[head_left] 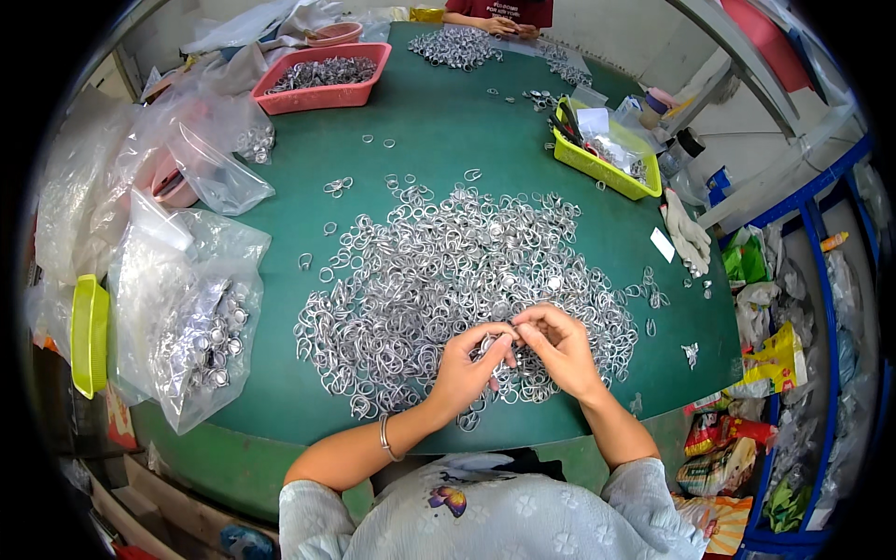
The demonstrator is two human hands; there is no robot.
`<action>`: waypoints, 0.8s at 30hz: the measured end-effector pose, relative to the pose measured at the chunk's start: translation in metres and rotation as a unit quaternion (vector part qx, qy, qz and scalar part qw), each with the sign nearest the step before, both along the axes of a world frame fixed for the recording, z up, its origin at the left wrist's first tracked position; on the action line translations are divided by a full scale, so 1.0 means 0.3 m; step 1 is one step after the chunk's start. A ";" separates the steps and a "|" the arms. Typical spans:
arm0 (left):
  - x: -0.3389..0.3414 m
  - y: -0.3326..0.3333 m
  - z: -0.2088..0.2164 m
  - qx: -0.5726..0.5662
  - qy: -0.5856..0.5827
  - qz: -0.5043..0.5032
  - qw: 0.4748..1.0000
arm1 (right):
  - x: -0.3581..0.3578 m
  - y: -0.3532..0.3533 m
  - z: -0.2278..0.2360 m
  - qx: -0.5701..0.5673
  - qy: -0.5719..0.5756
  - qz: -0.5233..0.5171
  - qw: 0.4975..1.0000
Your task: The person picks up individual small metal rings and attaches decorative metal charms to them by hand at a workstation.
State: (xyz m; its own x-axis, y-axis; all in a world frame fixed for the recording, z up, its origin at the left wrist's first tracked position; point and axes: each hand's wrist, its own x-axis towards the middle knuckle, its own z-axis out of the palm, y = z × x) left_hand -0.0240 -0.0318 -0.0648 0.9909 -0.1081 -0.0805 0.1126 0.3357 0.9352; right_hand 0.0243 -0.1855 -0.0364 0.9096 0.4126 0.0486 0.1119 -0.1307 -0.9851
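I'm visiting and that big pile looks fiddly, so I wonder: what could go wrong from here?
Some loose metal rings lie close to the near edge of the table, so a forearm might sweep them off. The bracelet behind the left hand sits near the pile and could snag one.

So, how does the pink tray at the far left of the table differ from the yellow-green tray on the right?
Contents: the pink tray holds a heap of silvery metal pieces, while the yellow-green tray holds a mix, including white paper.
Pose: the pink tray's long side runs roughly across the view; the yellow-green tray's slants down to the right.
Shared: both are open-topped and rest on the green table.
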 end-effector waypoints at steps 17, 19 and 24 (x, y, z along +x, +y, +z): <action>-0.011 -0.007 -0.003 -0.031 -0.001 -0.065 0.997 | 0.138 0.005 -0.043 -0.256 -0.194 -0.022 0.947; -0.018 -0.009 -0.008 -0.022 0.015 -0.021 0.999 | 0.116 -0.007 -0.021 -0.204 -0.180 -0.043 0.961; 0.003 -0.002 -0.009 -0.044 0.031 0.017 0.998 | 0.059 0.000 0.032 -0.118 -0.228 0.004 0.967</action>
